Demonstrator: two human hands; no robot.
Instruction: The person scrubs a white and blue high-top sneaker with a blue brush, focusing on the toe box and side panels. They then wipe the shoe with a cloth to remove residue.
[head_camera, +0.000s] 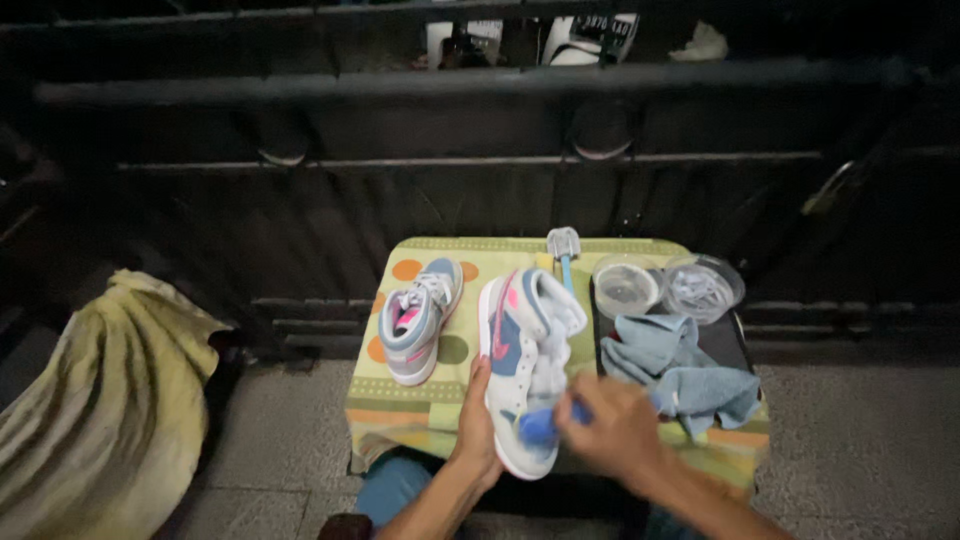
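Two hands work on a high-top sneaker over a small cloth-covered table.

Far left on the floor lies a crumpled yellowish cloth. On the table, a second sneaker stands by itself on the left. Next to it, the left hand cups the side of the grey, blue and pink sneaker, fingers flat along its sole. The right hand is clenched around something small and blue, pressed against the shoe's toe. Further right lie a blue towel, a brush and two clear round containers.
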